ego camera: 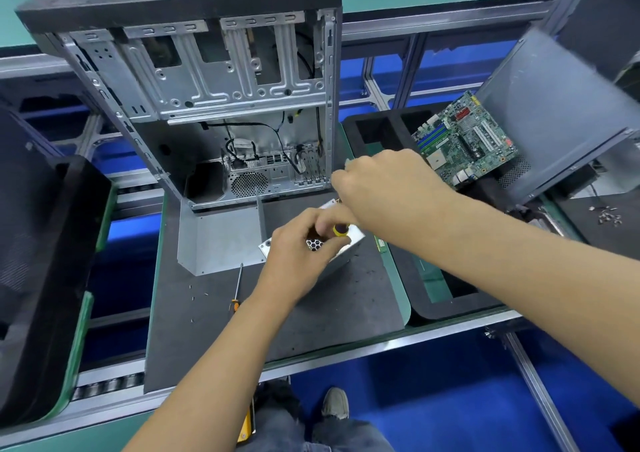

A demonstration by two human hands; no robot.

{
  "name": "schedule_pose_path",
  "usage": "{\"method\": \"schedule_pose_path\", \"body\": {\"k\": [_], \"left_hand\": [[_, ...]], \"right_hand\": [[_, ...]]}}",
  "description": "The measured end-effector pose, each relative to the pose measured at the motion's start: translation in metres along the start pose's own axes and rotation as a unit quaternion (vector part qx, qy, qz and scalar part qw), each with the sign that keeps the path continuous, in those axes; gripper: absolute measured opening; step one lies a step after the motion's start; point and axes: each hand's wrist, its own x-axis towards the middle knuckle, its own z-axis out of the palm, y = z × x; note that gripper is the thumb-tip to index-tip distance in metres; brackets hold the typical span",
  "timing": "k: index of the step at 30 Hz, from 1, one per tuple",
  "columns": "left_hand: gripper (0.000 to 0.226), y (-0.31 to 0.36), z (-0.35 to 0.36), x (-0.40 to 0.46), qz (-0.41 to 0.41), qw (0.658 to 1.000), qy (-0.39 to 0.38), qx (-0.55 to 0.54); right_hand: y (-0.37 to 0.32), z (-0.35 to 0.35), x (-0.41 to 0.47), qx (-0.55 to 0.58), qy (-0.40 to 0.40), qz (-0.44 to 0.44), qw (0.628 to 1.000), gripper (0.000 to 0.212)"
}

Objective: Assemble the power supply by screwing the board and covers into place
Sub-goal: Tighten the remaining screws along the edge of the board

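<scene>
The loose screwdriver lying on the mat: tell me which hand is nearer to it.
Left. The left hand grips the power supply just right of the loose screwdriver. The right hand is farther off, up and right beyond the supply.

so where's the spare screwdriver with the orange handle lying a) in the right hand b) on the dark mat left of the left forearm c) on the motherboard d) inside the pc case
b: the spare screwdriver lies on the dark mat, just left of the left forearm, untouched by either hand.
</scene>
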Motion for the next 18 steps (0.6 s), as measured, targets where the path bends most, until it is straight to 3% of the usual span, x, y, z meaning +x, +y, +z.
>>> {"method": "schedule_pose_path", "body": {"k": [3, 8, 11, 14, 18], "left_hand": [[0.014, -0.002, -0.005, 0.001, 0.003, 1.000, -0.012, 0.013], [0.025, 0.004, -0.005, 0.002, -0.014, 0.999, -0.030, -0.009], [0.036, 0.006, 0.000, 0.007, -0.028, 0.999, 0.001, -0.016], [0.019, 0.008, 0.002, 0.008, -0.042, 0.999, 0.004, -0.029], [0.018, 0.005, -0.004, 0.002, -0.027, 0.999, -0.024, -0.029]], "right_hand": [[0.006, -0.002, -0.001, 0.118, -0.063, -0.059, 0.989, 0.028], [0.006, -0.005, 0.007, 0.037, -0.053, -0.073, 0.995, 0.011], [0.003, -0.007, 0.009, 0.037, -0.046, -0.063, 0.996, 0.034], [0.003, -0.009, 0.009, 0.012, -0.022, -0.052, 0.998, 0.048], [-0.001, -0.005, 0.006, -0.024, -0.006, -0.044, 0.999, 0.033]]}}
